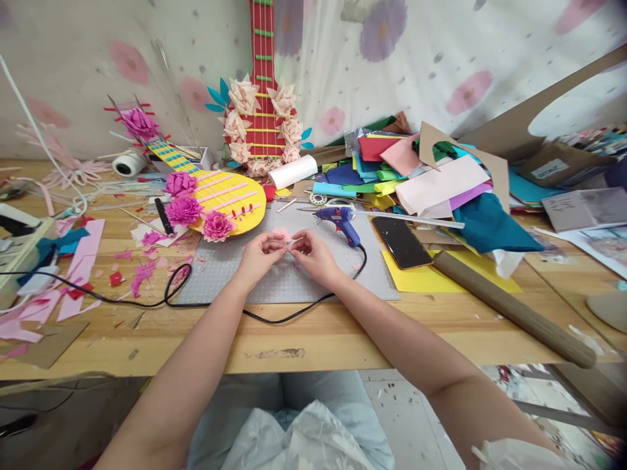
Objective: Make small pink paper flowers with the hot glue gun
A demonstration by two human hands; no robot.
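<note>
My left hand (259, 256) and my right hand (313, 254) meet over the grey cutting mat (289, 281). Both pinch a small pale pink paper piece (284, 236) between their fingertips. A blue glue gun (340, 220) lies just beyond my right hand, its black cord (206, 301) looping across the mat and off to the left. A yellow paper guitar (223, 199) with magenta paper flowers lies left of my hands.
A black phone (400, 241) rests on yellow paper to the right. Heaped coloured foam sheets (421, 176) fill the back right. A long wooden rod (509, 307) lies diagonally at right. A red paper guitar (262, 98) leans on the wall. Pink scraps (73, 274) litter the left.
</note>
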